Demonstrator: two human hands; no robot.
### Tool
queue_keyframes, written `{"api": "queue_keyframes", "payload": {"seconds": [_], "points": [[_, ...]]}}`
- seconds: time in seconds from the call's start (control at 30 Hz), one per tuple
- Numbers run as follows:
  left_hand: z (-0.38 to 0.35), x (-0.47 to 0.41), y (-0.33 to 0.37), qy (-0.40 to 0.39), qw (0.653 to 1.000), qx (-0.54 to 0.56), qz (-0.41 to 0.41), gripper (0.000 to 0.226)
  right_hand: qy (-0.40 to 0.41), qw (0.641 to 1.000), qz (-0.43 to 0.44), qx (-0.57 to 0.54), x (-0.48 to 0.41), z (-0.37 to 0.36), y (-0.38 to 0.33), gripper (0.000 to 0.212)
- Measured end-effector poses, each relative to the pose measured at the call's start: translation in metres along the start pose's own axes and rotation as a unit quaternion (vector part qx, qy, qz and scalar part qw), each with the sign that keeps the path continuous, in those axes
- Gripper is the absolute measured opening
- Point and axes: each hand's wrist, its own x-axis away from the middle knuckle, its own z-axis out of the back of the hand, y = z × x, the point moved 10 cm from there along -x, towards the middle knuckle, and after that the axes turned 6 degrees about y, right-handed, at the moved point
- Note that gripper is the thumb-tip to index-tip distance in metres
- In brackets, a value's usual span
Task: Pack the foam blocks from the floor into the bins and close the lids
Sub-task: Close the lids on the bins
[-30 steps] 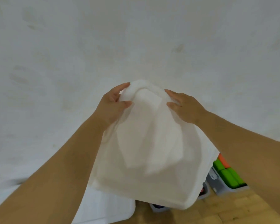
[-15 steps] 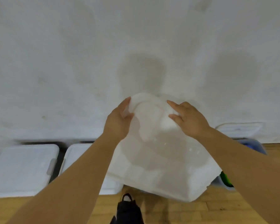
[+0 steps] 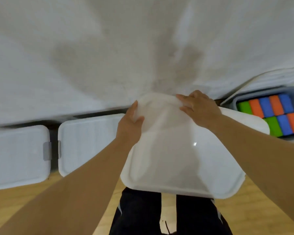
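- along the wall at left, the far-left bin (image 3: 19,155) and its neighbour (image 3: 88,143) sit lidded.
- at right, the open bin (image 3: 234,102) is full of foam blocks (image 3: 268,114).
- left hand (image 3: 131,126) and right hand (image 3: 199,107) grip the white lid (image 3: 176,158) at its far edge, not yet seated.

Centre frame: a lid (image 3: 182,150), with the left hand (image 3: 129,126) gripping its upper left edge and the right hand (image 3: 199,107) its upper right. Two lidded bins (image 3: 88,141) sit side by side at left. At far right, foam blocks (image 3: 270,107) lie in an open bin (image 3: 265,92), partly behind the lid.
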Motion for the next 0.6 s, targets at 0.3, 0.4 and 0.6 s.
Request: {"api": "queue_keyframes", "payload": {"seconds": [0.3,0.4,0.6], "points": [[-0.089,-0.056,-0.119,-0.036,0.991,-0.058,0.115,0.061,-0.143,0.987,0.044,0.048,-0.051,-0.158,0.027,0.053],[-0.13,-0.091,-0.153,-0.037,0.988,-0.053,0.137,0.062,-0.144,0.986,0.064,0.063,-0.083,-0.198,0.046,0.051],[-0.202,-0.161,-0.22,-0.008,0.983,-0.067,0.169,0.061,-0.128,0.977,0.119,0.124,-0.149,-0.282,0.071,0.052]]}}
